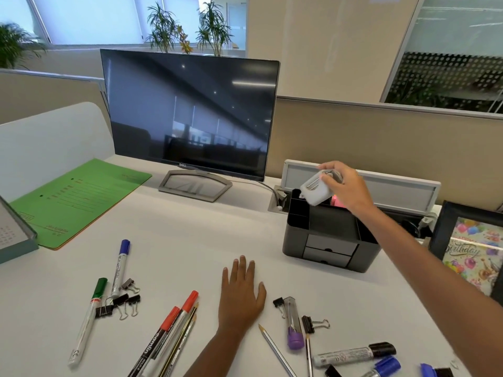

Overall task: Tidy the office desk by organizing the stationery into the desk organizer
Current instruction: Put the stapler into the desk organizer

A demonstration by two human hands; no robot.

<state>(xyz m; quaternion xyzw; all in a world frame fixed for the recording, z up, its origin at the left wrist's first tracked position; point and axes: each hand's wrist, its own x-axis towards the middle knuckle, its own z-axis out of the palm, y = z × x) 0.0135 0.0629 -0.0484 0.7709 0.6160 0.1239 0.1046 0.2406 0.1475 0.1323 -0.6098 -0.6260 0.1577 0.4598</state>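
A dark grey desk organizer [330, 242] with two small drawers stands right of the monitor. My right hand [345, 186] holds a small white stapler [315, 190] just above the organizer's back compartments, beside something pink [337, 201] inside. My left hand [241, 295] rests flat on the desk, fingers spread. Loose stationery lies along the near edge: a blue-capped marker [119, 268], a green-capped marker [88, 319], red-capped markers [168, 336], pencils [277, 352], black binder clips [119, 303], a clear tube with a purple cap [293, 325], a black-capped marker [353, 355].
A dark Dell monitor [190, 112] stands at the back centre. A green folder [79, 200] and a desk calendar [13, 235] lie at the left. A framed birthday picture [471, 248] stands at the right. A cable tray [362, 180] runs behind the organizer.
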